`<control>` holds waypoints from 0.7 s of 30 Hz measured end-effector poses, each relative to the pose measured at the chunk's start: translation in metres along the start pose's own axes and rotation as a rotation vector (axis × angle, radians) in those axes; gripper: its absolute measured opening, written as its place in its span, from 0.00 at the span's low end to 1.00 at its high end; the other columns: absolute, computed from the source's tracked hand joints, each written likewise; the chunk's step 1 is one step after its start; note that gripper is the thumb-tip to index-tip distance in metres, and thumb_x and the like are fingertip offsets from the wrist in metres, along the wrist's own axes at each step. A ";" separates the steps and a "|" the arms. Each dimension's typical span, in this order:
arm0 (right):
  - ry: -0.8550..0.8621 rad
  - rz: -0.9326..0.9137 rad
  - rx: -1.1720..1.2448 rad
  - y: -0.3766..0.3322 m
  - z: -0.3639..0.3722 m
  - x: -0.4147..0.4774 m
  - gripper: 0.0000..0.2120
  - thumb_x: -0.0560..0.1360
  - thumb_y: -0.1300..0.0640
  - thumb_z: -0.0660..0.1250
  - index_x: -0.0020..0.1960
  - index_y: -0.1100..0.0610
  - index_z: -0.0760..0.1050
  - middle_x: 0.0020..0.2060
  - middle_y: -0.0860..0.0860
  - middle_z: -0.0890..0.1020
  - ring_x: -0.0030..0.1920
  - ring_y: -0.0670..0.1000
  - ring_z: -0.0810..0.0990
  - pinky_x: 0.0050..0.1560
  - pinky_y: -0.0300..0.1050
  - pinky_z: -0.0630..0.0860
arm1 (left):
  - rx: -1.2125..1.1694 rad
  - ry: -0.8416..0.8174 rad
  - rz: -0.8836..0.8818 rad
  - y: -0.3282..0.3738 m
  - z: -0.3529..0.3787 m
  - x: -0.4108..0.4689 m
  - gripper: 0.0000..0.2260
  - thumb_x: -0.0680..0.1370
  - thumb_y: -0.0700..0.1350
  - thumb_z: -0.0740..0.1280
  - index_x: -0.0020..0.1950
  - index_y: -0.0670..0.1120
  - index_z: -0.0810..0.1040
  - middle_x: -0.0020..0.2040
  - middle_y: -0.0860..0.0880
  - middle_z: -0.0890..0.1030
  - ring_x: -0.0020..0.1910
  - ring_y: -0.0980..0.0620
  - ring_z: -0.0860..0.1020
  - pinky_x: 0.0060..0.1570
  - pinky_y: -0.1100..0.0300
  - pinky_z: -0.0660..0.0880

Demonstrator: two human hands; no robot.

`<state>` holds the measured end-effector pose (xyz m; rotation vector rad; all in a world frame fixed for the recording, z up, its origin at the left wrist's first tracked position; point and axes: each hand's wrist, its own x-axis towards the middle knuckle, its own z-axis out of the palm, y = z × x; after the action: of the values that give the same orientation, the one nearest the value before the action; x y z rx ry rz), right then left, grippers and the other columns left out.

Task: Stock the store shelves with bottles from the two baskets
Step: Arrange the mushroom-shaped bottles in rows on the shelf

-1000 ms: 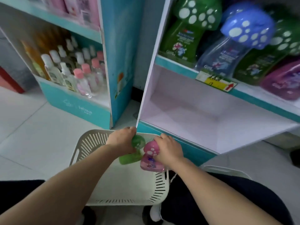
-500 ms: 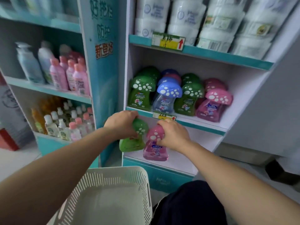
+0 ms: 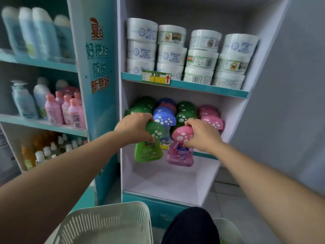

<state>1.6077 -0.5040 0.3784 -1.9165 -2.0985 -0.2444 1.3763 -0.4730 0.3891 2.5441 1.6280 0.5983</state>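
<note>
Both hands have lifted since earlier, to the front edge of the white middle shelf point(image 3: 205, 155). Left hand point(image 3: 135, 127) has its fingers curled round the spotted mushroom cap of a green plastic bottle point(image 3: 147, 152). Right hand point(image 3: 200, 136) grips the cap of a pink mushroom-capped plastic bottle point(image 3: 180, 154). Bottles hang upright, side by side, not touching, above the white slotted plastic basket point(image 3: 105, 219).

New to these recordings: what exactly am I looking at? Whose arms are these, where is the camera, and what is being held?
There is no machine: these are a person's bare arms, filmed by one camera worn on the head, looking forward and down. The left hand grips a green bottle by its mushroom-shaped cap; the right hand grips a pink bottle the same way. Both hang before a store shelf where similar bottles stand, with white jars stacked above. A white basket sits below.
</note>
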 end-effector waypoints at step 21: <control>0.118 0.167 -0.363 0.076 -0.001 0.033 0.28 0.66 0.51 0.77 0.61 0.57 0.71 0.55 0.53 0.75 0.56 0.54 0.74 0.51 0.50 0.74 | 0.016 0.003 0.036 0.026 0.001 0.032 0.28 0.64 0.58 0.76 0.62 0.55 0.73 0.56 0.52 0.77 0.53 0.49 0.75 0.46 0.55 0.73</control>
<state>1.6805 -0.4659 0.3846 -2.2011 -1.9045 -0.7258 1.4111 -0.4557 0.4041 2.5902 1.5978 0.5945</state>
